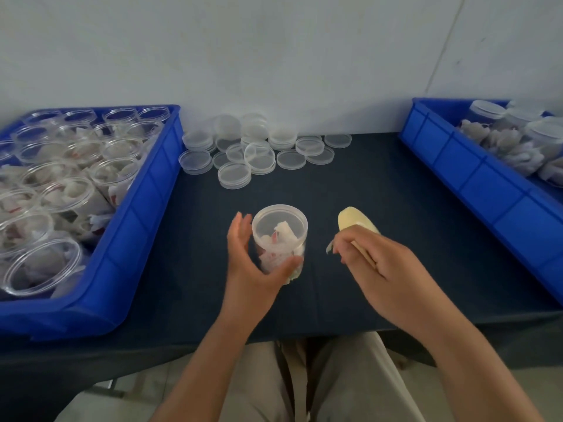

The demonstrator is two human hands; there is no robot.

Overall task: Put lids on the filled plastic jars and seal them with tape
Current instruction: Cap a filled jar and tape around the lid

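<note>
Toward front edge of table (365,184), centre: lidded jar (279,236), upright, white scraps inside. Gripped by left hand (253,269): fingers loosely spread behind it, thumb pressed on lower front wall, hiding base; standing or lifted, cannot tell. Just right, apart: right hand (374,269), fingers curled over yellowish tape roll (355,220). Along back edge: loose heap of clear lids (259,150). At left edge: blue bin (146,208), crowded with open filled jars (67,190). At right edge: second blue bin (487,184), closed jars (545,132) inside.
</note>
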